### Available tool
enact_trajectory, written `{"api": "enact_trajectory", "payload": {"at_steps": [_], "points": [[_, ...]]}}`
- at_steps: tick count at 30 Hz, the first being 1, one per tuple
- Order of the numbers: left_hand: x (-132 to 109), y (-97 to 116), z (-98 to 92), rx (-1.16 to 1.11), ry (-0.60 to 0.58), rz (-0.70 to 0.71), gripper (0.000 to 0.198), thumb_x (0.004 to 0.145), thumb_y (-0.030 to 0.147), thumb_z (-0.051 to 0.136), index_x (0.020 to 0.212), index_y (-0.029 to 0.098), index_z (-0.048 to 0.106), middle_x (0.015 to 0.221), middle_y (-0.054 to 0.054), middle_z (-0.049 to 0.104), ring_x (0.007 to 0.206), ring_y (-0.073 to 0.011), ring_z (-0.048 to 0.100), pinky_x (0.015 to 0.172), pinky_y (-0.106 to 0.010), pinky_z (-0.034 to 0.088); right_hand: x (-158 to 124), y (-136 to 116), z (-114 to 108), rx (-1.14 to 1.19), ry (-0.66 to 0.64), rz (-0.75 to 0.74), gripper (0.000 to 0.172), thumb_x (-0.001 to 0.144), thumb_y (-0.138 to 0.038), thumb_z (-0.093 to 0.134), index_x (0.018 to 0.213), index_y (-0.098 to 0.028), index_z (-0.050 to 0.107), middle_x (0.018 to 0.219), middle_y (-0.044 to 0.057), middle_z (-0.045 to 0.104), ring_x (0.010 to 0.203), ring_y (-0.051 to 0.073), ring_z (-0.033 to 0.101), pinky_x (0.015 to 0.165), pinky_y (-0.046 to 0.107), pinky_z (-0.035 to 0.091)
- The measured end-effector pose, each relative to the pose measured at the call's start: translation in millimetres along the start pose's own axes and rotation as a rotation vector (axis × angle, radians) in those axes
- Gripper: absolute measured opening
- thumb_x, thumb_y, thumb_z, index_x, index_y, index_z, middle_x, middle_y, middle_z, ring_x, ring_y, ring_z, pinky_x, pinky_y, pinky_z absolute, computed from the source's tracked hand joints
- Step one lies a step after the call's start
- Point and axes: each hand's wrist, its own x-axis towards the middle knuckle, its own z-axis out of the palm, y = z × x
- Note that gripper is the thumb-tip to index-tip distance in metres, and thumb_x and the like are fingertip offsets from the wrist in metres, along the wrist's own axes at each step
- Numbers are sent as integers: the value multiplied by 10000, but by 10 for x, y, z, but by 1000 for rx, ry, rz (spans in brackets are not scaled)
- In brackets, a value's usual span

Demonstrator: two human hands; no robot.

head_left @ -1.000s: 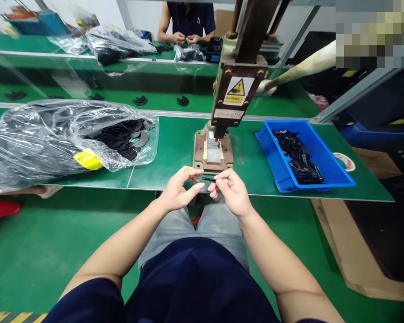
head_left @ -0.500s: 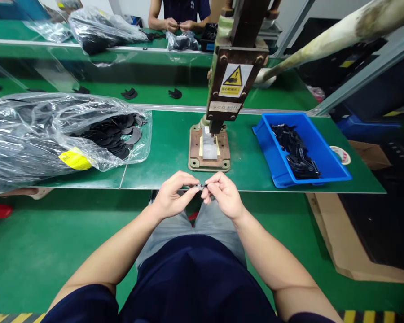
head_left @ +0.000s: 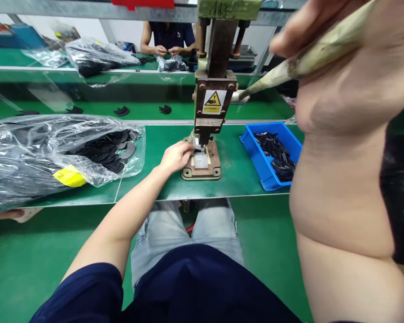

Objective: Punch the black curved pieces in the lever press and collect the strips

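Note:
My left hand (head_left: 177, 156) rests at the base plate (head_left: 202, 169) of the hand press (head_left: 211, 105), fingers pinched on a small black part that lies on the pale die block under the ram. My right hand (head_left: 340, 49) is raised close to the camera and wrapped round the press's long pale lever handle (head_left: 283, 72). My right forearm fills the right side of the view and hides part of the blue bin (head_left: 256, 152).
A clear plastic bag (head_left: 54, 152) full of black curved parts lies at the left of the green bench. The blue bin holds several black pieces. Behind runs a green conveyor with loose black parts (head_left: 121, 110). A co-worker's hands (head_left: 168, 50) work at the far bench.
Both hands held a small black part over my lap. Now the left hand has carried it onto the press die, and the right hand has risen to grip the lever.

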Motion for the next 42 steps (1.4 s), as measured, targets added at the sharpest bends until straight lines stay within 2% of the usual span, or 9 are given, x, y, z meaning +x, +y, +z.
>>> {"api": "enact_trajectory", "payload": {"at_steps": [4,7,13,20,24,28,31,36,42], "points": [[57,78,-4,78,-100,42,278,1021,254,589,1169,267,824,1177,-64,769,1180,-243,712,1002,-336,567,-129,-5,110,-44,140,-194,230,989,-407,684,906,-198,634,755,-33,594,678,86,646,723,297,592],[79,102,-23,53,-126,70,296,1038,267,570,1193,272,822,1212,-66,760,1213,-240,700,1024,-332,558,-436,34,151,-101,160,-191,218,977,-390,694,937,-176,687,818,8,659,789,127,712,818,351,637],[131,70,-19,14,-127,107,284,1044,257,567,1156,243,827,1215,-73,766,1172,-238,715,1011,-346,558,-1072,185,236,-159,159,-181,296,906,-347,702,673,-224,568,678,-32,605,794,155,705,1056,531,620],[81,93,-38,-8,-125,122,281,1054,243,556,1193,215,798,1238,-82,766,1204,-232,699,1060,-349,537,-1494,532,354,-190,235,-267,280,839,-342,713,635,-237,552,647,-32,637,790,184,714,1083,584,549],[-15,-204,-411,151,-129,-9,312,1047,295,575,1286,205,755,1296,-100,755,1241,-260,683,1097,-376,516,-1513,651,402,-150,315,-289,390,829,-432,755,578,-235,531,598,-30,633,734,182,708,1033,588,560],[-171,-797,-1105,475,-133,-422,337,994,405,636,1234,197,749,1306,-160,753,1225,-342,687,1065,-448,522,-1497,711,456,-130,384,-312,437,820,-451,755,553,-228,490,574,-43,620,705,173,700,991,589,564],[-283,-1171,-1477,638,-254,-693,465,916,536,694,1212,179,724,1270,-210,761,1175,-397,707,1004,-475,538,-1486,736,495,-120,436,-356,440,813,-420,746,550,-220,456,555,-45,594,684,163,688,941,565,576],[-403,-1349,-1551,594,-333,-815,536,866,574,731,1254,211,662,1257,-188,778,1152,-390,730,960,-441,540,-1497,744,477,-131,408,-337,423,822,-410,740,560,-228,463,577,-38,609,701,173,695,956,579,576],[-445,-1239,-1551,493,-226,-710,449,856,373,783,1248,226,622,1092,-110,799,1018,-311,742,891,-372,531,-1504,715,464,-139,389,-341,416,838,-413,729,577,-216,473,591,-39,619,722,165,704,978,571,570]]}}
